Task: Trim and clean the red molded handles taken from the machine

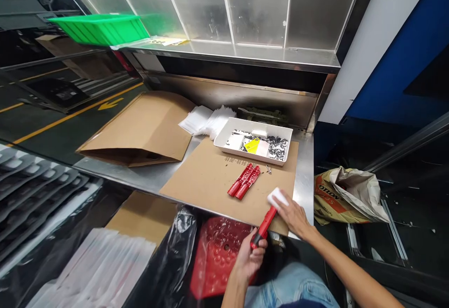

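Observation:
My left hand is wrapped round the lower end of a long red and black plastic part, held slanting at the table's front edge. At the part's upper end, my right hand grips a small white pouch, its fingers pressed on top. Whether the part's tip is inside the pouch or behind it, I cannot tell. Two red plastic shells lie side by side on the cardboard sheet, with a few small metal pieces near them.
A white tray of small dark parts stands behind the shells. White pouches are stacked beside a large cardboard box. Below left, wrapped pieces fill a lined box. A red stool and an open sack flank me.

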Demonstrator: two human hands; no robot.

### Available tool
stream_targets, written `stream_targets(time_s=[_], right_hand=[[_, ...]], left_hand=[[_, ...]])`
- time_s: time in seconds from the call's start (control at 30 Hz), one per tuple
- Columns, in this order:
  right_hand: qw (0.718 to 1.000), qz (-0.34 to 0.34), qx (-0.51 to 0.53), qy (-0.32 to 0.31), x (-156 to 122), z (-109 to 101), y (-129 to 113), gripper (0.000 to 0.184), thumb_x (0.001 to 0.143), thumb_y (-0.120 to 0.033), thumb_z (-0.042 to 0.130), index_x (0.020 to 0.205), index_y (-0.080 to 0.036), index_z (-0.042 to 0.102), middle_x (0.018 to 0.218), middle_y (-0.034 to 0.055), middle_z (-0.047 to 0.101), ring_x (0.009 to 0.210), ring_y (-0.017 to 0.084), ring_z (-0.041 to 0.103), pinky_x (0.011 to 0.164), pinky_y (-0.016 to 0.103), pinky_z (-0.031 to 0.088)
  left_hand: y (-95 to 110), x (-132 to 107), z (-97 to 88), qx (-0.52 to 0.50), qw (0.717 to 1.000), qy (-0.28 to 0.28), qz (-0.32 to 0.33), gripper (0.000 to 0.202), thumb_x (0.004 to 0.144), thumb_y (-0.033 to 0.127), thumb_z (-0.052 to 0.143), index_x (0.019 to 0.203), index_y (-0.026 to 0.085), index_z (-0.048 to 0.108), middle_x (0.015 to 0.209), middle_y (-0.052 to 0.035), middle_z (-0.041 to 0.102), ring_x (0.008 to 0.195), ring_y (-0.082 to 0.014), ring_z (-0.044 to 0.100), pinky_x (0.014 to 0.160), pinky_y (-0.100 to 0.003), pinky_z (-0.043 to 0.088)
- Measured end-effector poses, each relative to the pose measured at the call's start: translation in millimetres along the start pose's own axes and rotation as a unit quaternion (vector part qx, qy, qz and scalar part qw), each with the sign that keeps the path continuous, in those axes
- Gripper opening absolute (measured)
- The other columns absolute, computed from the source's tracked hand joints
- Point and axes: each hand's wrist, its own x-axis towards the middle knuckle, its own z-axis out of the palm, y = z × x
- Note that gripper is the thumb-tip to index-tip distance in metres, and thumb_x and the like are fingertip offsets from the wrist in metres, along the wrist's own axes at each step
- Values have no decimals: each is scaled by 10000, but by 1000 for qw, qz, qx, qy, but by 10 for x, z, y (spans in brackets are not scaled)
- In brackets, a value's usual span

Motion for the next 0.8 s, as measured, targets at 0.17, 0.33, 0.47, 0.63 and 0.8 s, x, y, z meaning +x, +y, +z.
stream_targets(time_s=[0.17, 0.33, 0.47, 0.63, 0.8], right_hand=[[998, -52, 9, -21, 86, 44, -6, 496, 946, -378, 515, 1408, -506, 391, 1577, -69, 314, 1299, 255, 500, 1002, 394, 502], [1000, 0, 12, 6, 113, 32, -20, 493, 1012, -320, 310, 1498, -389, 271, 1610, 15, 232, 1327, 287, 468, 1012, 485, 481], [997, -63, 24, -37, 63, -17, -14, 472, 953, -387, 493, 1403, -499, 404, 1578, -69, 308, 1308, 255, 498, 1027, 427, 481], [999, -31, 23, -6, 54, 12, 43, 474, 998, -315, 352, 1470, -365, 361, 1582, 34, 308, 1334, 280, 466, 1031, 478, 467], [998, -60, 23, -11, 13, 115, -4, 481, 951, -369, 482, 1420, -450, 411, 1563, -21, 352, 1257, 255, 545, 944, 396, 537]], left_hand=[[12, -49, -35, -35, 999, -16, -2, 299, 952, 316, 558, 719, 131, 526, 575, 85, 450, 364, -14, 340, 290, -114, 275], [-7, -69, -36, -29, 999, -11, 9, 300, 948, 288, 566, 693, 137, 515, 540, 101, 404, 354, -15, 327, 288, -113, 264], [9, -60, 16, 13, 1000, 21, 5, 362, 956, 380, 538, 684, 143, 507, 539, 93, 408, 351, -19, 310, 281, -128, 240], [-23, -31, 54, 81, 993, 77, 47, 350, 957, 439, 514, 780, 140, 557, 558, 84, 440, 354, -28, 316, 288, -145, 240], [-90, -46, 60, 158, 973, 133, 103, 344, 953, 441, 521, 782, 143, 556, 547, 84, 447, 354, -34, 332, 298, -152, 255]])
